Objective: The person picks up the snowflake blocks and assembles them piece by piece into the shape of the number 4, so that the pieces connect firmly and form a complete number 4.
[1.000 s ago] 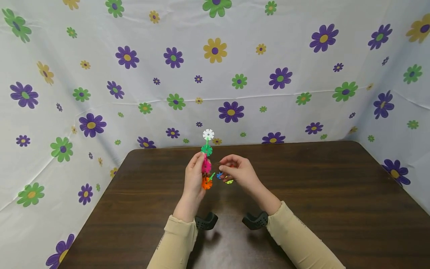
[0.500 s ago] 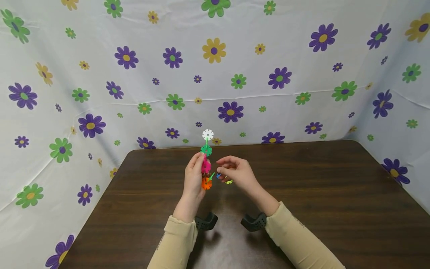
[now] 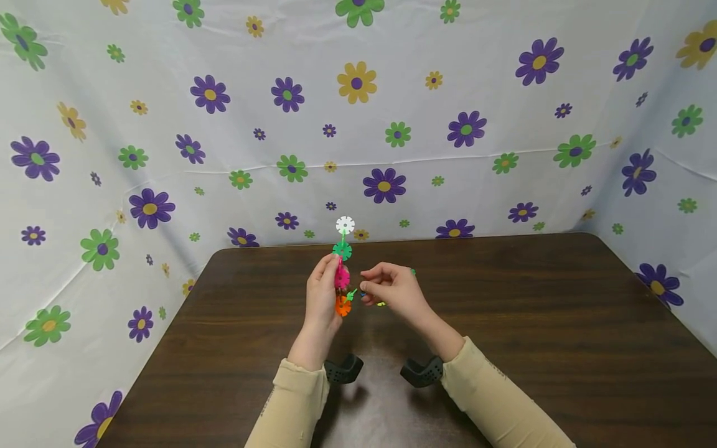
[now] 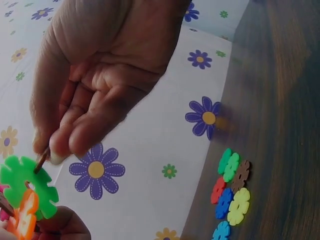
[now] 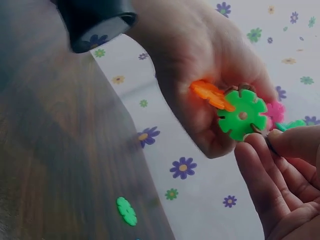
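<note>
In the head view my left hand (image 3: pixel 322 300) holds a joined chain of notched discs upright: white (image 3: pixel 345 225) on top, then green (image 3: pixel 342 250), pink (image 3: pixel 342 277) and orange (image 3: pixel 343 305). A light green disc (image 5: pixel 242 115) sticks out beside the orange one (image 5: pixel 210 93) in the right wrist view. My right hand (image 3: pixel 399 291) pinches a thin brown disc (image 4: pixel 43 159) between thumb and fingertips, its edge touching the light green disc (image 4: pixel 29 186) in the left wrist view. Whether the two are locked together I cannot tell.
Several loose discs lie on the dark table (image 3: pixel 504 323) beyond my right hand, among them yellow (image 4: pixel 238 206), blue (image 4: pixel 224 203), red (image 4: pixel 218 190) and brown (image 4: pixel 241 173). A flowered cloth (image 3: pixel 313 112) hangs behind the table. Each wrist carries a black mount (image 3: pixel 344 369).
The light green disc beside the orange one has turned slightly. My right hand has shifted a little toward the chain, covering more of the blue disc on the table and uncovering a green one.
</note>
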`<action>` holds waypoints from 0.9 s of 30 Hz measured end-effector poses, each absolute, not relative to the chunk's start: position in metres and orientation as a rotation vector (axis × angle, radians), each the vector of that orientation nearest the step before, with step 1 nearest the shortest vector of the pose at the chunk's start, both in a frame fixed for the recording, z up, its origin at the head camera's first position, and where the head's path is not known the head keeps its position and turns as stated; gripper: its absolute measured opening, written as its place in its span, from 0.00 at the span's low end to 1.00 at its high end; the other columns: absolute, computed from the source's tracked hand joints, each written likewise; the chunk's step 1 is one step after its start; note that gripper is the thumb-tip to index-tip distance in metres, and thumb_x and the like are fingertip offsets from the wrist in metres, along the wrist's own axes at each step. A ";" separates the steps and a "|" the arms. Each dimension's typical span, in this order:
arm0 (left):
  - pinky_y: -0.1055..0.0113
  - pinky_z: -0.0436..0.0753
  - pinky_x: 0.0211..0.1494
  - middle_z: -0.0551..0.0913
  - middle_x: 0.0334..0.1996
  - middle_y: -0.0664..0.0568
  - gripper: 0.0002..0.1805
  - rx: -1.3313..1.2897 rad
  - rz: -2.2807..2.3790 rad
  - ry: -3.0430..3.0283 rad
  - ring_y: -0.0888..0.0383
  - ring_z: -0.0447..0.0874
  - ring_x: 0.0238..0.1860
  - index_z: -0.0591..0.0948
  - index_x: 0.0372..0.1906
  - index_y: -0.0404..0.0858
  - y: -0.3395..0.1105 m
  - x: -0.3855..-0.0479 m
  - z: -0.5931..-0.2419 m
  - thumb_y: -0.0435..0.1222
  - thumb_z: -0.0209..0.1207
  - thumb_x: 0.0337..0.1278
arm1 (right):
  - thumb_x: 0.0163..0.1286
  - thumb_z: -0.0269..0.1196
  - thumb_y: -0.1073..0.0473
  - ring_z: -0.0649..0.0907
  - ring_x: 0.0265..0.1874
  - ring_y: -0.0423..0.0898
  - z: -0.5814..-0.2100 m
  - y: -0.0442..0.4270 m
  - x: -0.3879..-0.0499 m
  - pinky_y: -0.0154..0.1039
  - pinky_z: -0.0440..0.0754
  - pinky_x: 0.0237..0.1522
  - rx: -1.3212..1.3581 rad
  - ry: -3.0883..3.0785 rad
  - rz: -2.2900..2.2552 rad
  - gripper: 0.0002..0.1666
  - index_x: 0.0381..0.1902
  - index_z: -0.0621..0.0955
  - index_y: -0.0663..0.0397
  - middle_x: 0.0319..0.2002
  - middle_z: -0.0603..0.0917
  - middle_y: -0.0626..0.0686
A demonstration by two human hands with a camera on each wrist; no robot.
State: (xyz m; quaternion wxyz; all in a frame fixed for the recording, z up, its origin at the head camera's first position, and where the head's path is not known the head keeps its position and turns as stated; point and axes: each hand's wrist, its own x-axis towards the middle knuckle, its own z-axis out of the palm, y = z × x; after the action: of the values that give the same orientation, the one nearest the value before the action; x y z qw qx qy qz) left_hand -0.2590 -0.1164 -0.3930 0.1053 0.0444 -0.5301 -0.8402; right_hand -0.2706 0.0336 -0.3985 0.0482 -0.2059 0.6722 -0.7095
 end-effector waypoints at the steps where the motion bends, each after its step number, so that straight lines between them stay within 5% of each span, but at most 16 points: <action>1: 0.75 0.68 0.22 0.73 0.22 0.55 0.07 0.129 -2.472 -1.567 0.63 0.67 0.19 0.78 0.39 0.41 -0.116 -0.259 -0.393 0.39 0.53 0.71 | 0.63 0.64 0.71 0.85 0.22 0.46 -0.398 0.033 -0.270 0.46 0.85 0.31 -0.628 2.048 -2.162 0.11 0.43 0.80 0.73 0.31 0.84 0.61; 27: 0.76 0.69 0.24 0.76 0.24 0.55 0.08 0.065 -2.495 -1.533 0.64 0.69 0.20 0.79 0.38 0.42 -0.116 -0.259 -0.394 0.39 0.52 0.71 | 0.71 0.60 0.61 0.84 0.26 0.52 -0.396 0.051 -0.287 0.48 0.85 0.30 -0.571 2.090 -2.117 0.14 0.46 0.81 0.69 0.32 0.82 0.60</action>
State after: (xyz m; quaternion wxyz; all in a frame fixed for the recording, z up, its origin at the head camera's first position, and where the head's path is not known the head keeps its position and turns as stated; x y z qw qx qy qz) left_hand -0.2587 -0.1158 -0.3942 0.1061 0.0220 -0.5204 -0.8470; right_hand -0.2866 0.0508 -0.3958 0.0563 -0.1881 0.6888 -0.6979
